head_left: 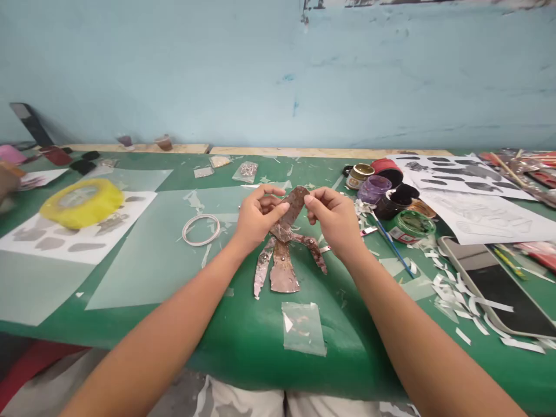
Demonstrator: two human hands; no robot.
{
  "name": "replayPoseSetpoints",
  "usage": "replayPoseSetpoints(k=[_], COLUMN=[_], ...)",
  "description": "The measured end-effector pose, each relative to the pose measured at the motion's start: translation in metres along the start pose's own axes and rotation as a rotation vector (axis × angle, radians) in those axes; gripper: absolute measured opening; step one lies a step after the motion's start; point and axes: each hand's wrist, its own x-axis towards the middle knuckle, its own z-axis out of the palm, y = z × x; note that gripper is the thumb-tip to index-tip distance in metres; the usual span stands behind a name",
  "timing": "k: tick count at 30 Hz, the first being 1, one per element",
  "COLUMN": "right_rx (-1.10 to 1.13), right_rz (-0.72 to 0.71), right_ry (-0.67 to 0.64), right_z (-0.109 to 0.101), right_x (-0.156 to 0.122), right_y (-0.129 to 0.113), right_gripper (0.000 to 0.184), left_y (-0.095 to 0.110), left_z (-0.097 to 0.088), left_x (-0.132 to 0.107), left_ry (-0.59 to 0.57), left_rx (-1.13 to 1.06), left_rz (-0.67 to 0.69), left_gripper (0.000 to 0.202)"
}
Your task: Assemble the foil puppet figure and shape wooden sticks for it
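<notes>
A brown, metallic-looking cut-out figure with several leaf-shaped strips lies on the green table cover in the middle. My left hand and my right hand both pinch its upper strip, lifting that end off the table. The lower strips rest flat below my hands. A small clear plastic bag lies just in front of the figure.
A white ring lies left of my hands and a yellow tape roll on a printed sheet further left. To the right stand paint jars, a blue brush, a phone, paper scraps and printed sheets.
</notes>
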Motion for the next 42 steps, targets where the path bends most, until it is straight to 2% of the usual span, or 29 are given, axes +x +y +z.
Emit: replayPoseSetpoints(k=[5, 7, 11, 13, 15, 17, 19, 21, 24, 26, 28, 31, 33, 35, 38, 42], right_rx=[0.044, 0.048, 0.076, 0.083, 0.063, 0.026, -0.003, -0.023, -0.099, -0.250, -0.442, -0.613, -0.669, -0.737, -0.867, -1.058], right_rz=[0.028, 0.049, 0.083, 0.081, 0.076, 0.075, 0.078, 0.077, 0.051, 0.015, -0.016, -0.036, -0.033, -0.016, 0.007, -0.023], right_ry=[0.018, 0.041, 0.054, 0.044, 0.014, -0.046, -0.134, -0.198, -0.184, -0.173, -0.247, -0.400, -0.367, -0.242, -0.145, -0.276], right_z=[-0.007, -0.010, -0.016, -0.018, -0.019, -0.018, -0.016, -0.013, -0.012, -0.014, -0.018, -0.024, -0.027, -0.028, -0.016, 0.013], right_x=[-0.003, -0.002, 0.002, 0.003, 0.002, 0.000, -0.003, -0.005, -0.008, -0.009, -0.010, -0.010, -0.010, -0.009, -0.013, -0.023], right_y=[-0.005, -0.005, -0.005, -0.005, -0.006, -0.008, -0.009, -0.010, -0.010, -0.010, -0.010, -0.010, -0.010, -0.010, -0.008, -0.002], right_gripper=[0.021, 0.020, 0.020, 0.020, 0.022, 0.026, 0.031, 0.034, 0.033, 0.032, 0.030, 0.010, 0.017, 0.019, 0.031, 0.034], left_y=[0.006, 0.008, 0.013, 0.016, 0.019, 0.022, 0.024, 0.024, 0.025, 0.025, 0.025, 0.027, 0.029, 0.032, 0.036, 0.035], left_z=[-0.004, -0.011, -0.025, -0.027, -0.023, -0.017, -0.009, -0.004, -0.003, -0.005, -0.008, -0.013, -0.016, -0.020, -0.023, -0.024], left_x=[0.000, 0.003, 0.008, 0.008, 0.006, 0.004, 0.002, 0.000, 0.000, 0.001, 0.004, 0.007, 0.009, 0.011, 0.014, 0.014], left_ry=[-0.108, -0.117, -0.170, -0.213, -0.229, -0.253, -0.310, -0.344, -0.285, -0.223, -0.172, -0.099, -0.042, 0.020, 0.115, 0.124], left_rx=[0.096, 0.248, 0.729, 0.793, 0.678, 0.456, 0.238, 0.120, 0.086, 0.089, 0.087, 0.049, 0.012, -0.017, -0.045, -0.049], left_rz=[-0.020, -0.031, -0.103, -0.125, -0.103, -0.079, -0.090, -0.121, -0.140, -0.141, -0.153, -0.185, -0.204, -0.206, -0.188, -0.193], left_gripper=[0.031, 0.030, 0.021, 0.021, 0.027, 0.033, 0.033, 0.031, 0.024, 0.021, 0.018, 0.016, 0.015, 0.014, 0.014, 0.012])
